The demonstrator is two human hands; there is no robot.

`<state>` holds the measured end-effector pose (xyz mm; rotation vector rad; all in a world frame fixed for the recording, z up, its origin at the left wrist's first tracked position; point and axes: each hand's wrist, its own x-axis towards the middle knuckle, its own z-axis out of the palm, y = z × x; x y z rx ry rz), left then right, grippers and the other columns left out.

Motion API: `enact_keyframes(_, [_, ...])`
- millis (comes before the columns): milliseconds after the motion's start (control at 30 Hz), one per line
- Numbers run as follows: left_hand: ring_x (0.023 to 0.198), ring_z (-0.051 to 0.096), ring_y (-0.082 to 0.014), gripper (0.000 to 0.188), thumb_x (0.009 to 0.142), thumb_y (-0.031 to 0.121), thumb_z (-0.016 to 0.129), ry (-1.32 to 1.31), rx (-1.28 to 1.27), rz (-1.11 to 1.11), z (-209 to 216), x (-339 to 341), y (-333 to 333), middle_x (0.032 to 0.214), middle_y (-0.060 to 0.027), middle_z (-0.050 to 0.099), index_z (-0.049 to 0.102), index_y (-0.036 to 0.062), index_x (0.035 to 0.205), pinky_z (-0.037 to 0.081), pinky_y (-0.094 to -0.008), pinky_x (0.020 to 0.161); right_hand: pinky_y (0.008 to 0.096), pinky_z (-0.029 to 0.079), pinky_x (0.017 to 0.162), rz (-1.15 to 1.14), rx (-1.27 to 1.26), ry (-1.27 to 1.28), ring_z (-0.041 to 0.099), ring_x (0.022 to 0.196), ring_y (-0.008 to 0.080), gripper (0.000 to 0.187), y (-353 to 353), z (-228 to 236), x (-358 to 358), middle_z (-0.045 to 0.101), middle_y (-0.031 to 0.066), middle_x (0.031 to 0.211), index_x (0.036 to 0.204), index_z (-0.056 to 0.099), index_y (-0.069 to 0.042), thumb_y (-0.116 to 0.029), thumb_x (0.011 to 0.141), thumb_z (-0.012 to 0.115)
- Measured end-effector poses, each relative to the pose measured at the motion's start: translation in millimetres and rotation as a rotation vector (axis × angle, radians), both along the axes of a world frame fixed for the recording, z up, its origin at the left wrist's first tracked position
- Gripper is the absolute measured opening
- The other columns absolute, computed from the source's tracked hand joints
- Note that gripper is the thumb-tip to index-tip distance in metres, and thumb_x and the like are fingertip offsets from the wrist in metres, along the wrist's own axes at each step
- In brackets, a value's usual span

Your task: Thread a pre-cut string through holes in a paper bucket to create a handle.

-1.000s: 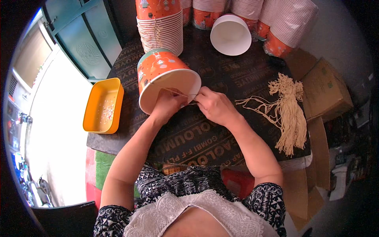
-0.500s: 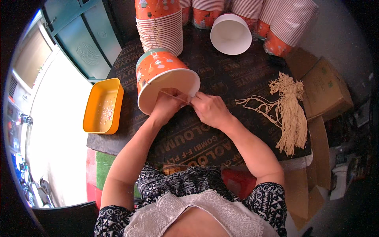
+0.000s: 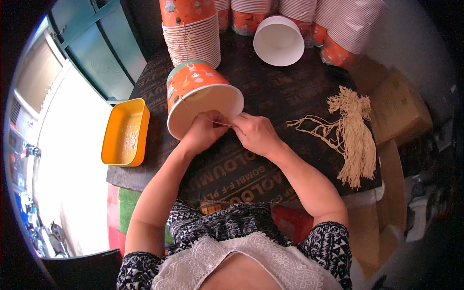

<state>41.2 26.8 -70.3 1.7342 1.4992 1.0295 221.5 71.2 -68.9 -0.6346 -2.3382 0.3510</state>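
Note:
An orange paper bucket [image 3: 205, 79] with a green base and white inside lies tipped on the table, its mouth toward me. At the near right of its rim, my left hand [image 3: 205, 133] is closed in a pinch on a thin string [image 3: 216, 121], fingers partly inside the mouth. Right beside it, my right hand [image 3: 256, 133] pinches the same string near the rim; its fingertips are close to the left ones. Exactly how the string is fixed to the bucket is hidden by my fingers. A bundle of cream strings [image 3: 357, 140] lies to the right.
On the left of the dark table [image 3: 270, 99] stands a yellow plastic basin [image 3: 141, 137] with small coloured bits inside. Behind are a tall stack of paper buckets [image 3: 191, 41], one tipped bucket [image 3: 279, 41] and plastic-wrapped stacks [image 3: 353, 26]. A cardboard box [image 3: 403, 108] sits at right.
My left hand has shifted slightly, its fingers higher and the string now drawn between the two hands. The bucket stays nearly in place; the whole view has moved a little.

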Motion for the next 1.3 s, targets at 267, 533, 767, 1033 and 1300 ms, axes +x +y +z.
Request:
enact_keyframes(267, [0.074, 0.062, -0.0201, 0.009, 0.073, 0.002, 0.066, 0.166, 0.119, -0.004, 0.5, 10.8, -1.5, 0.076, -0.0142, 0.063, 0.061, -0.0022, 0.080, 0.048, -0.0323, 0.066, 0.0454, 0.051, 0.060, -0.013, -0.012, -0.002, 0.061, 0.069, 0.0374, 0.007, -1.3, 0.4, -0.7, 0.061, 0.0165, 0.079, 0.085, 0.056, -0.004, -0.010, 0.081, 0.056])
enact_keyframes(533, [0.066, 0.060, -0.0198, 0.009, 0.077, 0.006, 0.061, 0.031, 0.229, -0.008, -7.7, 1.5, 2.4, 0.070, -0.0114, 0.062, 0.060, -0.0019, 0.079, 0.047, -0.0320, 0.060, 0.0410, 0.050, 0.054, 0.037, -0.068, 0.058, 0.062, 0.061, 0.0347, 0.010, -2.8, 19.3, 11.5, 0.060, 0.0155, 0.066, 0.073, 0.057, -0.003, -0.012, 0.076, 0.060])
enact_keyframes(767, [0.050, 0.049, -0.0097, 0.010, 0.083, 0.011, 0.059, -0.075, -0.118, 0.064, 8.8, 1.6, -1.3, 0.063, -0.0025, 0.054, 0.057, 0.0022, 0.080, 0.038, -0.0240, 0.041, 0.0288, 0.039, 0.044, 0.239, 0.091, 0.481, 0.047, 0.044, 0.0171, 0.009, -1.8, 36.0, 19.8, 0.054, 0.0091, 0.063, 0.065, 0.051, -0.001, -0.004, 0.073, 0.051])
enact_keyframes(1033, [0.046, 0.048, -0.0094, 0.012, 0.084, 0.012, 0.060, -0.206, -0.223, 0.042, 14.1, 3.2, -4.8, 0.060, -0.0021, 0.053, 0.056, 0.0019, 0.080, 0.037, -0.0237, 0.040, 0.0350, 0.048, 0.056, -0.060, 0.006, 0.524, 0.060, 0.065, 0.0298, 0.004, -14.7, 25.2, 0.7, 0.057, 0.0136, 0.080, 0.087, 0.052, 0.000, 0.000, 0.083, 0.053])
enact_keyframes(1300, [0.046, 0.047, -0.0088, 0.014, 0.086, 0.015, 0.059, -0.188, -0.164, -0.002, 5.6, 0.0, -1.5, 0.061, -0.0018, 0.052, 0.055, 0.0028, 0.081, 0.036, -0.0233, 0.040, 0.0437, 0.052, 0.053, -0.205, 0.068, -0.043, 0.060, 0.063, 0.0366, 0.016, -20.3, 9.9, -8.6, 0.049, 0.0192, 0.093, 0.095, 0.051, 0.001, -0.004, 0.080, 0.052])
